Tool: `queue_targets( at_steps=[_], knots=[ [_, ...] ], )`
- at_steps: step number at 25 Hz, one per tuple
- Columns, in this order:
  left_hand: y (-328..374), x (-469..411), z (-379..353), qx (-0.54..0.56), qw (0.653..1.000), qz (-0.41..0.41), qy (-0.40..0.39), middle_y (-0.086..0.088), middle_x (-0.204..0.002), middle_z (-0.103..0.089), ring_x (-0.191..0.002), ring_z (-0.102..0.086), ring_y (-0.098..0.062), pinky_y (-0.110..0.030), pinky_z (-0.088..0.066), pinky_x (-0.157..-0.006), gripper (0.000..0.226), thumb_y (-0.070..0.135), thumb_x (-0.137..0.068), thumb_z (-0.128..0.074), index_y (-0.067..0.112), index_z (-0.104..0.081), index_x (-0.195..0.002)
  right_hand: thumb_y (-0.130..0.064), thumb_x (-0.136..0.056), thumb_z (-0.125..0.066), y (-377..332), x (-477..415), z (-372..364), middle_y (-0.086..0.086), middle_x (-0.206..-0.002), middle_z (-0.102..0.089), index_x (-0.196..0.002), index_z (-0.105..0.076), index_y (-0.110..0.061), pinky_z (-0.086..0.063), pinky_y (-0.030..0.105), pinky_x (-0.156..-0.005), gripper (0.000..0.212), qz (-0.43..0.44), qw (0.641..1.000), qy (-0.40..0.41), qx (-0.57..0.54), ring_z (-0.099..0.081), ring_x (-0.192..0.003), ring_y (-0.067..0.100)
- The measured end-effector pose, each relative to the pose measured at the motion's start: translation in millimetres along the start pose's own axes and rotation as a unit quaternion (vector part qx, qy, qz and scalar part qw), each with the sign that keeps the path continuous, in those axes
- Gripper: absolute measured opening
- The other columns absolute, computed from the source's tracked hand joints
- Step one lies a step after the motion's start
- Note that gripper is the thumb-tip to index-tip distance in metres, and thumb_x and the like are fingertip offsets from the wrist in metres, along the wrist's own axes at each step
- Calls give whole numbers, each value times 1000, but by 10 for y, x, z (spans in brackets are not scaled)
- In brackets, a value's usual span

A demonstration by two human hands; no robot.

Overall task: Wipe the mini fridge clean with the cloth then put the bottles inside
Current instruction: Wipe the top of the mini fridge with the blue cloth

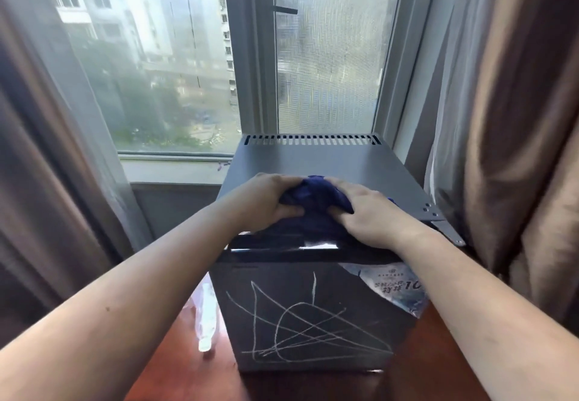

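Observation:
A dark grey mini fridge (316,162) stands on a reddish wooden table in front of a window, its door shut. White chalk-like scribbles (300,325) cover the black door front. A bunched dark blue cloth (313,195) lies on the front part of the fridge top. My left hand (266,203) grips its left side and my right hand (372,215) grips its right side. A clear plastic bottle (205,316) lies on the table to the left of the fridge.
The wooden table (175,369) extends in front of and beside the fridge. Brown curtains (517,118) hang close on both sides. The window sill (175,171) runs behind the fridge. A printed sticker (398,284) covers the door's upper right corner.

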State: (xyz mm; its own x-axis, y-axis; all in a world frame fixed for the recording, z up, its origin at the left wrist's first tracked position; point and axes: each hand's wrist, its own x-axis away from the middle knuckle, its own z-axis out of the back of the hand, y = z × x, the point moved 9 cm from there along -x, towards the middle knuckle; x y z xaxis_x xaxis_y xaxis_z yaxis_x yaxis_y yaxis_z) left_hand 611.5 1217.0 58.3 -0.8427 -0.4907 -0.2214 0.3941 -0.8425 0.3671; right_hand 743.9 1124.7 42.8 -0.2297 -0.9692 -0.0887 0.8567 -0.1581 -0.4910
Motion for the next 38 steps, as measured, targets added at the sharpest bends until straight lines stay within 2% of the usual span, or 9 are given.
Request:
queue_targets(
  at_steps=[2,5,9,14,20,26,29,32,38],
  knots=[
    [-261,22,104,16,1000,10,-1,6,-117,-73,-106,-64,-18,-27,-46,-92,52,33,-90,-75,31,-59,-140,-33,-103,-58,-185,-166,-111,-4,-164,-42,-161,-30,-35,-25,32,-126,64,4,1000,0,2,-38,-151,20],
    [-711,-12,270,28,1000,3,6,12,-109,-71,-98,-63,-12,-22,-43,-86,55,30,-89,-77,33,-59,-140,-32,-104,-57,-423,-520,-309,-2,-164,-41,-162,-30,-33,-23,30,-124,64,3,1000,3,1,-36,-152,21],
    [-1264,-263,431,34,999,-12,6,11,-106,-69,-94,-60,-9,-18,-38,-80,53,26,-89,-77,28,-61,-139,-35,-102,-59,-523,-1124,-485,-3,-162,-46,-160,-32,-36,-27,33,-125,65,-19,1000,6,4,-41,-149,21],
    [-1899,-745,555,69,997,-25,10,6,-99,-67,-92,-62,-14,-11,-39,-73,46,19,-88,-77,21,-65,-133,-34,-101,-59,-543,-1894,-618,-2,-162,-46,-161,-31,-38,-29,32,-123,66,-66,998,12,18,-43,-148,23],
    [-2442,-1316,546,76,997,-10,19,-1,-103,-74,-98,-67,-27,-37,-52,-89,39,26,-88,-75,26,-66,-126,-29,-101,-59,-491,-2525,-603,1,-155,-54,-158,-36,-39,-36,33,-117,62,-106,993,49,23,-49,-143,25],
    [-2590,-1773,508,61,998,-11,17,-3,-106,-74,-98,-62,-29,-32,-47,-83,36,26,-91,-72,27,-65,-126,-20,-101,-56,-437,-2824,-520,8,-144,-63,-151,-46,-33,-40,33,-106,52,-140,984,100,35,-57,-133,31],
    [-2621,-1823,474,68,997,-7,19,-5,-107,-73,-101,-62,-32,-34,-47,-84,32,26,-91,-72,25,-65,-122,-20,-101,-56,-409,-2872,-520,9,-142,-64,-148,-48,-33,-42,37,-110,49,-149,984,96,31,-57,-132,32],
    [-2576,-1756,459,51,998,-12,30,-9,-116,-71,-108,-61,-35,-37,-47,-91,38,25,-92,-69,26,-61,-129,-20,-102,-55,-409,-2825,-537,9,-145,-62,-150,-46,-34,-41,38,-112,51,-154,983,92,35,-56,-134,33],
    [-2258,-1278,457,28,999,-23,34,-7,-121,-72,-112,-63,-35,-40,-50,-97,47,32,-90,-71,33,-59,-136,-25,-102,-55,-432,-2335,-564,3,-151,-58,-155,-37,-43,-37,40,-119,59,-143,988,48,20,-51,-141,28]
  ],
)
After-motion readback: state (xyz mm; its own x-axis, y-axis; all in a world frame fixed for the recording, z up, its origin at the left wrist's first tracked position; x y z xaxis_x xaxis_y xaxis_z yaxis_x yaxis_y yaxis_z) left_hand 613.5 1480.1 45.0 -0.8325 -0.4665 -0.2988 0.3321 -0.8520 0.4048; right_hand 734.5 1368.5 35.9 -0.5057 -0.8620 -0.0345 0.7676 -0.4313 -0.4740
